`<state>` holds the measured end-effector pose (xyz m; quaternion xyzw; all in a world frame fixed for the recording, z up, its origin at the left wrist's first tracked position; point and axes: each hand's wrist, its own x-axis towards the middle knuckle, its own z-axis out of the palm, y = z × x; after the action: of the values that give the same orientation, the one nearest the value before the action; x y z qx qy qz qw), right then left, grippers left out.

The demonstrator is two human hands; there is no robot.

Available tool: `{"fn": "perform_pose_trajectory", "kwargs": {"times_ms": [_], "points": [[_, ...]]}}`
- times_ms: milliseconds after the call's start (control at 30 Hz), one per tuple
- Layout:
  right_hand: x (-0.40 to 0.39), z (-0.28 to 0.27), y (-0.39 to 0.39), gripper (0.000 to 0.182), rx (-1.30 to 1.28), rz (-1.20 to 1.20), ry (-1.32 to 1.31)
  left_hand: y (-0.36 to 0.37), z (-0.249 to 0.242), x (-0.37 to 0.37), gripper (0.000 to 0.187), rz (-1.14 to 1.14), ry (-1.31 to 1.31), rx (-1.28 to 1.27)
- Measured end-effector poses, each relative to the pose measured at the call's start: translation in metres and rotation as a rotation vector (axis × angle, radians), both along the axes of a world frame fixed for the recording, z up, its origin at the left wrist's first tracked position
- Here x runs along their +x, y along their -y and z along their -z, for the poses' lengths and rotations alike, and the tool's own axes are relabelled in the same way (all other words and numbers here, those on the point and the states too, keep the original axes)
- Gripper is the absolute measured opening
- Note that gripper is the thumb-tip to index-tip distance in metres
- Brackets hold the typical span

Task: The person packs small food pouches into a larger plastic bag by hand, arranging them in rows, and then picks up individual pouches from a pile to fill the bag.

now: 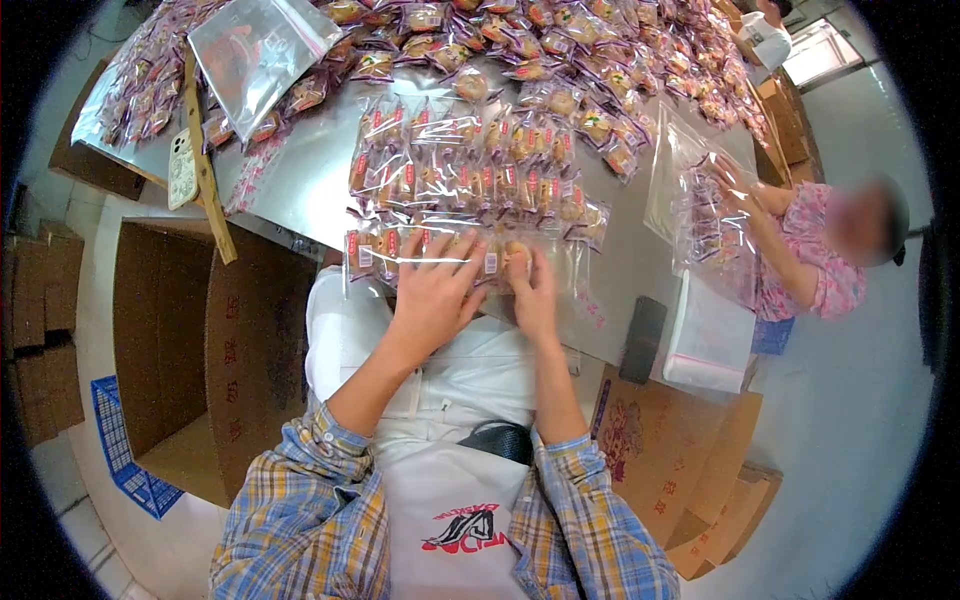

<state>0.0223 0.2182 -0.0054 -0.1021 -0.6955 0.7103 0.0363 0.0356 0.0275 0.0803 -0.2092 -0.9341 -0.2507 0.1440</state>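
Note:
Small wrapped cakes stand in rows inside a large clear plastic bag (460, 180) at the near edge of the table. My left hand (438, 290) lies over the nearest row, fingers stretched out and spread on the packets. Close to its right, my right hand (534, 295) has thumb and fingers closed around a wrapped cake (516, 250) near that row's right part. Loose clear film extends to the right of this hand. Plastic glare partly hides the fingertips.
A heap of wrapped cakes (590, 60) covers the back of the metal table (625, 270). Clear bags (262, 60), a wooden strip (200, 160) and a phone (184, 170) lie left. At right, a co-worker (815, 240) handles another filled bag (710, 215). Cardboard boxes (170, 350) flank my legs.

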Motion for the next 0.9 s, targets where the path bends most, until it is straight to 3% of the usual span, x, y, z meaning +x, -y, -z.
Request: {"fn": "perform_pose_trajectory", "kwargs": {"times_ms": [300,400,633,733,833,900], "points": [[-0.003,-0.016,0.008,0.055,0.015,-0.013,-0.038,-0.007,0.013,0.003,0.037,-0.113,-0.132,0.081],[-0.001,-0.022,0.013,0.06,0.536,0.063,-0.157,-0.006,0.016,0.003,0.033,-0.13,-0.195,0.123],[0.004,-0.017,0.006,0.073,0.577,-0.038,-0.193,-0.006,0.012,0.006,0.034,-0.163,-0.172,0.068],[0.011,-0.029,0.01,0.075,0.673,-0.029,-0.296,-0.001,-0.003,0.013,0.044,-0.232,-0.046,0.003],[0.01,-0.018,0.017,0.079,0.317,0.069,-0.213,0.006,0.0,0.022,0.057,-0.242,0.012,-0.056],[0.01,-0.022,0.018,0.076,0.222,0.088,-0.15,0.01,0.01,0.024,0.057,-0.283,-0.018,-0.014]]}}
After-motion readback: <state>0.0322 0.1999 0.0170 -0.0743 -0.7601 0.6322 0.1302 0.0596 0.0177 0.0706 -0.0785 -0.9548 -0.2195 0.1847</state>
